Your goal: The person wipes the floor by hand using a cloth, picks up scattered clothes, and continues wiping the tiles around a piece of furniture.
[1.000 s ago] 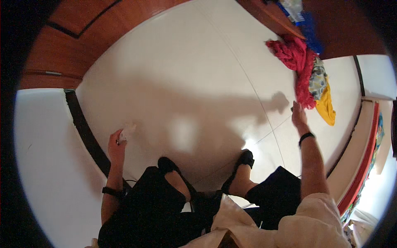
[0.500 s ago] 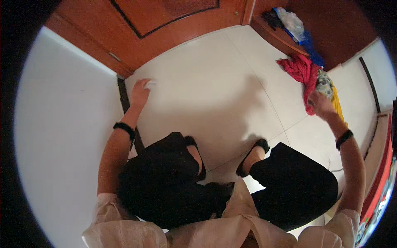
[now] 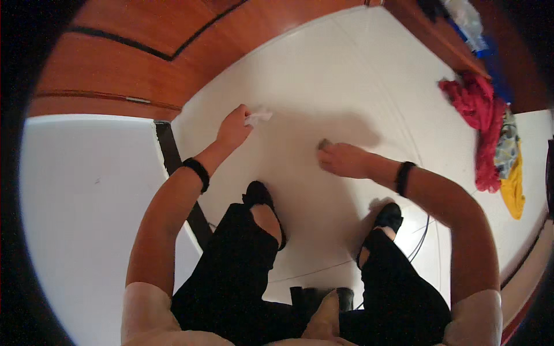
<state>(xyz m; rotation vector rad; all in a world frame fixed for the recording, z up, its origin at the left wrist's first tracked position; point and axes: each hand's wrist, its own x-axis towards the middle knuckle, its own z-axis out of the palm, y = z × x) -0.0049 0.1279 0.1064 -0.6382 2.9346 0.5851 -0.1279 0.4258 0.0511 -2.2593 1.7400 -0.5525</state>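
My left hand (image 3: pixel 235 126) is closed on a thin, crumpled white piece (image 3: pixel 259 117), either tissue or plastic film; I cannot tell which. It hangs over the pale tiled floor near the wooden door. Across from it, my right hand (image 3: pixel 341 160) has its fingers closed round a small grey-green object (image 3: pixel 325 144) whose kind I cannot make out. Only its end shows past the fingers. Off to the right, a red cloth (image 3: pixel 478 109), a grey patterned cloth (image 3: pixel 508 147) and a yellow cloth (image 3: pixel 512 190) lie together, apart from both hands.
A reddish wooden door (image 3: pixel 127 63) rises at the far left, beside a white panel (image 3: pixel 92 202). At the far right, a clear plastic bag (image 3: pixel 464 20) lies on a wooden ledge (image 3: pixel 430 46). A dark cable (image 3: pixel 423 237) runs by my right foot.
My right hand has left the cloths and moved left to mid-floor, now with the small grey-green object. My left hand has shifted right with the white piece. The view has also shifted.
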